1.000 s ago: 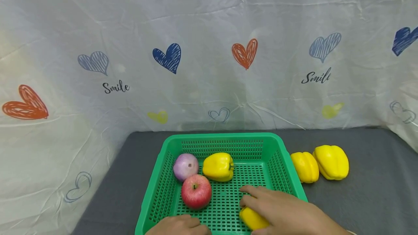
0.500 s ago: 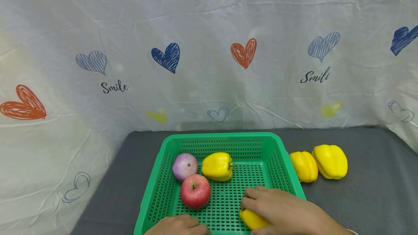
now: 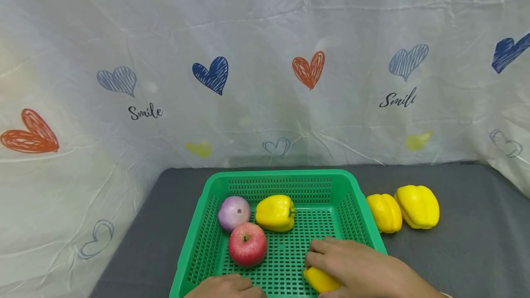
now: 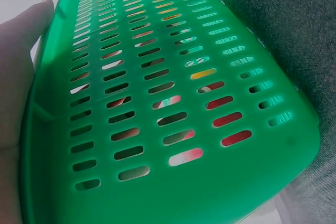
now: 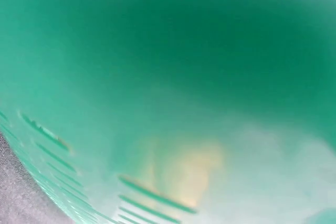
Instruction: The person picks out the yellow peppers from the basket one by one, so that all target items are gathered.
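In the head view, a green plastic basket (image 3: 281,173) stands on a dark grey table (image 3: 468,256). The right hand (image 3: 352,266) reaches over its near right part, fingers bent round a yellow bell pepper (image 3: 322,280) inside. The left hand (image 3: 227,287) is at the near left side, its fingers bent over the basket's rim. Farther in, on the left, sit a purple onion (image 3: 233,214), a red apple (image 3: 247,245) just nearer and a second yellow pepper (image 3: 273,213) to the right. Outside, two more yellow peppers (image 3: 417,207) lie side by side right of the basket. A white sheet (image 3: 256,22) printed with hearts hangs behind.

In the left wrist view, the left hand lies along the rim; red and a bit of yellow show through the wall's slots.

In the right wrist view, the slotted green wall is mostly blurred, with a yellowish patch low down; the state of the fingers cannot be told there.
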### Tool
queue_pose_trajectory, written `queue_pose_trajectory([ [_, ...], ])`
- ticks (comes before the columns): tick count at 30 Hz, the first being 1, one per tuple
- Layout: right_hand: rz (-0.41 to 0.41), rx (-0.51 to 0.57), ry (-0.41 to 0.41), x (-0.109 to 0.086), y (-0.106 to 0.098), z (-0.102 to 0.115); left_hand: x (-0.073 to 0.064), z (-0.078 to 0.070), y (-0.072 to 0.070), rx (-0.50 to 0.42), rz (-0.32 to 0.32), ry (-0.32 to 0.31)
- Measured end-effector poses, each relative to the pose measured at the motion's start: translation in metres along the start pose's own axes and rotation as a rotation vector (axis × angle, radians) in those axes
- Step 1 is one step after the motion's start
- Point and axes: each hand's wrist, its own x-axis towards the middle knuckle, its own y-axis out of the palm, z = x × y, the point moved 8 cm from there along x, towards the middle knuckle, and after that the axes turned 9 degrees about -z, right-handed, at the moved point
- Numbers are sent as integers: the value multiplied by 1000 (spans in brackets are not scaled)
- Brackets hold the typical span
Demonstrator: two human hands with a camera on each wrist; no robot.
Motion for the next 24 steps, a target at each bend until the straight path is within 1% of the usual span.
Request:
queue_pose_trajectory([
  [3, -8, -7, -7, 1, -1, 1, 0, 0, 0, 3, 15, 6],
  [6, -11, -16, -10, 1, -2, 2, 0, 0, 0, 4, 7, 10],
  [9, -10, -20, -12, 0, -3, 2, 0, 0, 0, -2, 13, 7],
  [15, 1, -11, -8, 0, -5, 3, 0, 1, 3, -43, 38, 10],
  [18, 5, 16, 5, 0, -11, 5, -1, 2, 3, -51, 38, 13],
  [22, -25, 30, 8, -4, -21, 8, -1, 2, 3, -39, 29, 6],
  [24, -43, 27, 9, -6, -25, 8, -1, 1, 2, -28, 15, 7],
])
